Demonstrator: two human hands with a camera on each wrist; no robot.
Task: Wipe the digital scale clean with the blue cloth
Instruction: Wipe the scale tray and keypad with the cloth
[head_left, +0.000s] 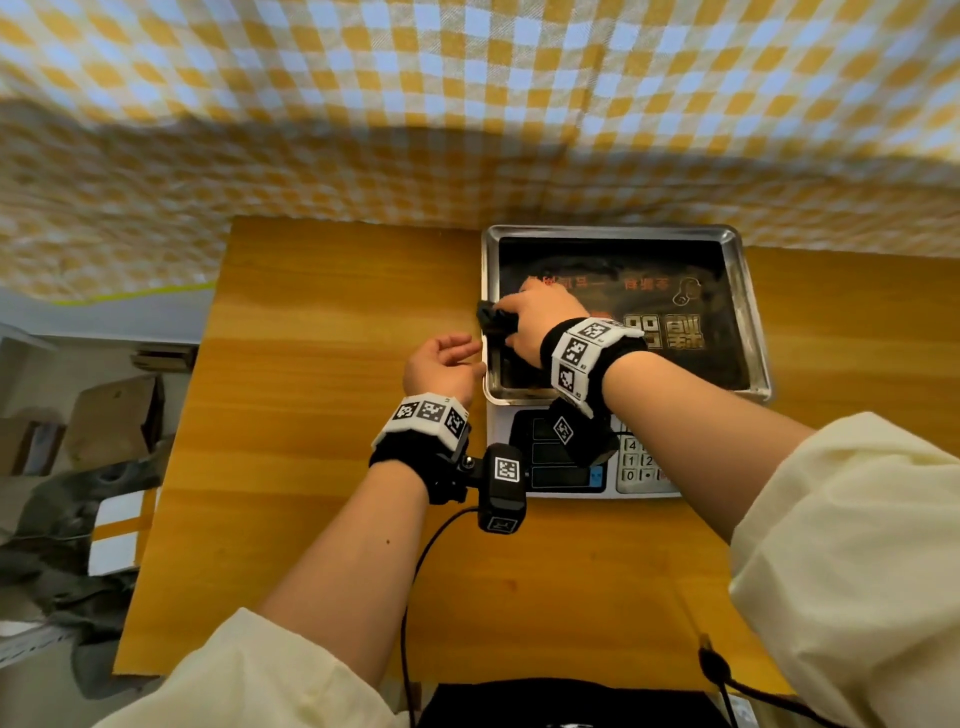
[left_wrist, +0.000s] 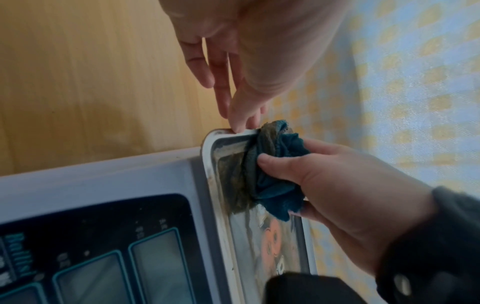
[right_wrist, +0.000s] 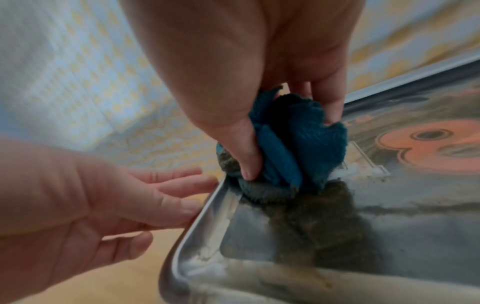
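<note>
Head view shows you the widest layout: a checked fabric backdrop behind a wooden tabletop, and on its right half the digital scale, display and keypad toward you, steel pan on top. Your right hand reaches over the pan's left side with its grip clenched round the bunched blue cloth, pressing it down at the left rim. Your left hand sits just beside that rim on the outside, grip released, fingers relaxed; the left wrist view shows its fingertips touching the rim near the corner.

From the right wrist view, the blue cloth is wadded against the inner wall of the pan, and a dark smear of grime trails across the pan floor below it. Pale residue clings along the near corner.

What could go wrong from here, as I judge it:
- The cloth's underside looks soiled already; dragging it on may spread the grime rather than lift it. Refold to a fresh face.
- The pan likely rests loose on the scale, so a hard sideways push could shift or tip it; your left fingers only touch the rim and may not brace it.
- Residue in the rim fold is easy to miss.
</note>
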